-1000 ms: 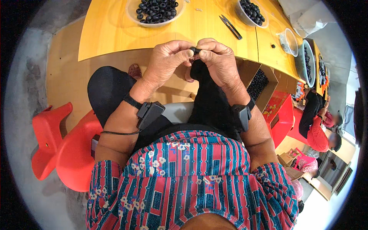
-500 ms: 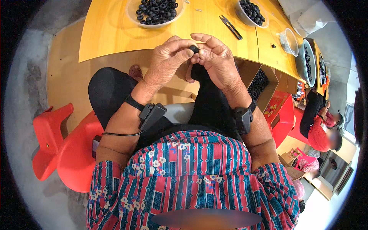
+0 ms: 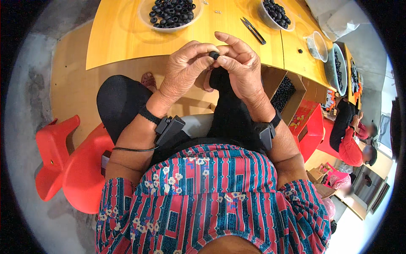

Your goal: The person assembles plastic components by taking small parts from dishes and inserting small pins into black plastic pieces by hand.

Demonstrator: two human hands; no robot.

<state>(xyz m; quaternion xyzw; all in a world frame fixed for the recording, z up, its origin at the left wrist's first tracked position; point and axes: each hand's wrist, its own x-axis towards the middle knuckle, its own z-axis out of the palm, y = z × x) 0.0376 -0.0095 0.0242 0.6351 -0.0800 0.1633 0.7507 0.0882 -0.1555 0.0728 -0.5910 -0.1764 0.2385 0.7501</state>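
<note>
Between my fingertips, over the table's front edge, is a small round black piece [image 3: 214, 55], like those in the bowl. My left hand [image 3: 186, 67] pinches it from the left with thumb and forefinger. From the other side my right hand [image 3: 241, 67] grips it, thumb and a finger pressed against it, with the forefinger raised. Beyond my hands a clear plastic bowl [image 3: 141, 19] holds several black ring-like pieces [image 3: 172, 12] with holes through them. Black-handled thread snips [image 3: 253, 31] lie on the yellow table [image 3: 114, 38], right of my hands.
Farther right stand a second bowl of black pieces [image 3: 277, 15], a clear tub [image 3: 316, 45] and a blue-rimmed basin [image 3: 338, 70]. An open carton [image 3: 285, 91] of black pieces sits below the table edge. Red chairs [image 3: 84, 178] are at my left; other people sit far right.
My right forefinger has lifted and straightened a little, and my right hand has shifted slightly. The black piece stays pinched between both hands.
</note>
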